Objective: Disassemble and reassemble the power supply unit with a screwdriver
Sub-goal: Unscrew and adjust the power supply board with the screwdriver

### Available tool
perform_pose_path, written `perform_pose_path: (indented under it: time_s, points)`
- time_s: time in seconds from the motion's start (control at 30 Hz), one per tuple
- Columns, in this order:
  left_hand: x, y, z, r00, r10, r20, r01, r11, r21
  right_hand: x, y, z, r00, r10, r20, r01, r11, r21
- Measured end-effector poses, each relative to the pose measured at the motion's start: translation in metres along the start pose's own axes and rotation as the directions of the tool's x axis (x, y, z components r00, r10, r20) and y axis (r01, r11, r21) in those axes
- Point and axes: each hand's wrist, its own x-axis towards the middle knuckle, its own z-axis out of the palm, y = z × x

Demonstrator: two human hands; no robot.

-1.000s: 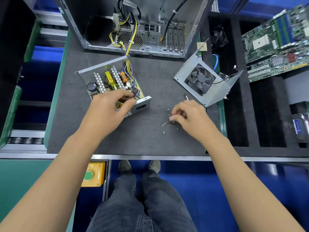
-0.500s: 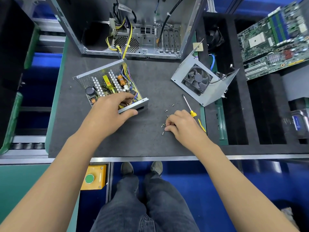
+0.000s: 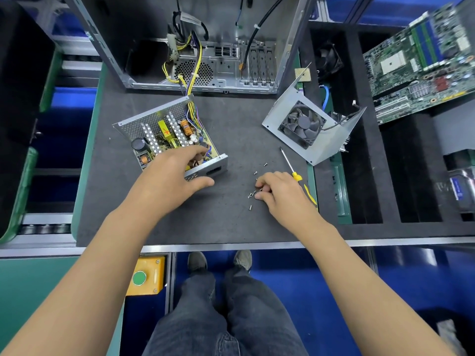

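The power supply unit [image 3: 167,138] is laid open near the left edge of the worktop [image 3: 221,222], lid off, so the yellowish board, heatsinks, black capacitor and copper coil are all exposed. Its cover [image 3: 314,129], a bent grey sheet with the black fan fitted, is propped at the right edge. The screwdriver [image 3: 291,167], thin shaft with a yellow handle, is lying flat just below it. A bunch of small screws [image 3: 253,194] is scattered mid-worktop beside it.
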Motion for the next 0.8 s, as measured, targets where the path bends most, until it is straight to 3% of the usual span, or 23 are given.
perform_pose_path:
  time_s: [0.1, 0.17, 0.23, 0.27, 0.33, 0.4, 0.5, 0.57, 0.6, 0.8]
  points:
    - [-0.007, 0.006, 0.000, 0.975, 0.123, -0.186, -0.114, 0.992, 0.058, -0.001, 0.000, 0.002, 0.999, 0.026, -0.022, -0.025, 0.999, 0.035]
    - [-0.015, 0.017, 0.005, 0.869, 0.254, -0.425, -0.248, 0.966, 0.072, -0.002, 0.001, 0.002, 0.999, 0.012, -0.042, -0.010, 0.999, 0.053]
    - [-0.025, 0.032, 0.019, 0.757, 0.342, -0.557, -0.383, 0.923, 0.047, -0.003, 0.003, 0.002, 0.998, -0.014, -0.061, 0.017, 0.999, 0.052]
    - [-0.029, 0.038, 0.028, 0.751, 0.374, -0.544, -0.433, 0.901, 0.022, -0.004, 0.003, 0.002, 0.998, -0.019, -0.065, 0.022, 0.999, 0.046]
    - [-0.035, 0.047, 0.049, 0.822, 0.374, -0.429, -0.437, 0.898, -0.054, -0.005, 0.003, 0.001, 0.996, 0.023, -0.084, -0.015, 0.995, 0.101]
    - [-0.036, 0.051, 0.068, 0.912, 0.260, -0.317, -0.326, 0.929, -0.178, -0.005, -0.001, -0.003, 0.976, 0.189, -0.106, -0.138, 0.920, 0.367]
    - [-0.029, 0.056, 0.086, 0.967, 0.071, -0.244, -0.158, 0.920, -0.359, -0.005, -0.013, -0.009, 0.924, 0.373, 0.080, -0.289, 0.548, 0.785]
    - [-0.022, 0.058, 0.092, 0.970, 0.005, -0.243, -0.109, 0.903, -0.416, -0.007, -0.020, -0.010, 0.910, 0.361, 0.202, -0.319, 0.302, 0.898]
    - [-0.019, 0.058, 0.094, 0.964, -0.009, -0.264, -0.107, 0.901, -0.421, -0.007, -0.022, -0.010, 0.905, 0.359, 0.227, -0.323, 0.235, 0.917]
    - [-0.017, 0.053, 0.099, 0.938, -0.031, -0.346, -0.137, 0.882, -0.450, -0.008, -0.027, -0.007, 0.877, 0.428, 0.219, -0.360, 0.282, 0.889]
